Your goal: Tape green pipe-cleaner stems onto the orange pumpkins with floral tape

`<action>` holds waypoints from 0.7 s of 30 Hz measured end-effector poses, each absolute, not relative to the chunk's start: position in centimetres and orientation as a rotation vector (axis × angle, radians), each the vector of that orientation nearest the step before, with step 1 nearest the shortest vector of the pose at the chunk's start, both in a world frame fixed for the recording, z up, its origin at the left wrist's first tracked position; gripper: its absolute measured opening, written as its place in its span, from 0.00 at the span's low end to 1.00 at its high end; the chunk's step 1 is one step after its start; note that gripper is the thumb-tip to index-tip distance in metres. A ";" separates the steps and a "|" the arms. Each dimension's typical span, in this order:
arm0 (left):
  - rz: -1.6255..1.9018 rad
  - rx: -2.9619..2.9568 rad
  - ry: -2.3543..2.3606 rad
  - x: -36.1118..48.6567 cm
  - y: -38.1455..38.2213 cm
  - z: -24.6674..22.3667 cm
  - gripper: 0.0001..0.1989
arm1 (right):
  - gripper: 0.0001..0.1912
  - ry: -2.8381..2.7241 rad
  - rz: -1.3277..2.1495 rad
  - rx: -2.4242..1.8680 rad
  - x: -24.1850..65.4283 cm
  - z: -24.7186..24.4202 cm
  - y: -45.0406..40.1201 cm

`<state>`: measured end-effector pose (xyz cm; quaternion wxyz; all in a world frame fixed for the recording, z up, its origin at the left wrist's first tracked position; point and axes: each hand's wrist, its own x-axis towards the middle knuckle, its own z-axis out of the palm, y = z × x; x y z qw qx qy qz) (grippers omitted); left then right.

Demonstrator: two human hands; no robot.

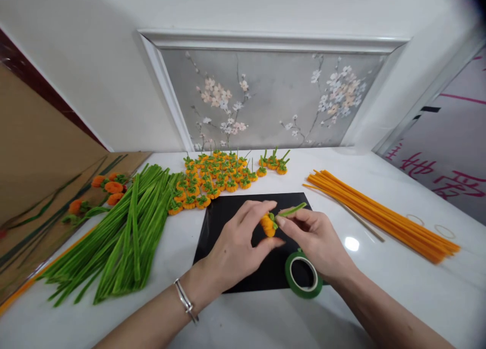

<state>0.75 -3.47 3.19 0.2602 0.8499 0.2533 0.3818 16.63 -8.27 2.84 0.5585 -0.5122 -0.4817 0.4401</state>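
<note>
Over a black mat [218,227], my left hand [241,237] holds a small orange fuzzy pumpkin [269,226] between thumb and fingers. Green curled pieces sit on the pumpkin's right side, with a green stem [294,209] pointing up to the right. My right hand [317,237] pinches at the base of this stem, thumb against fingers. A roll of green tape [292,280] lies at the mat's lower right edge, just below my right hand. A silver bracelet circles my left wrist.
Green fuzzy stems [132,232] are piled at left. Several finished orange pumpkins [212,177] stand behind the mat, with a smaller group [272,162] beside them. Orange fuzzy stems [379,212] and a thin stick lie at right. Orange flowers [114,187] rest on brown paper at far left.
</note>
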 end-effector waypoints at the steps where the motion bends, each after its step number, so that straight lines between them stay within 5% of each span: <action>1: 1.000 2.150 0.694 0.8 -3.4 3.4 0.29 | 0.11 -1.159 1.003 -1.224 16.8 2.8 -8.2; 10: 0.407 0.952 0.581 0.4 -2.4 4.5 0.14 | 0.07 -1.378 0.833 -1.147 17.2 2.4 -8.2; 21: 0.945 1.980 0.714 0.9 -3.3 3.7 0.11 | 0.10 -1.202 0.914 -1.188 16.5 2.6 -8.3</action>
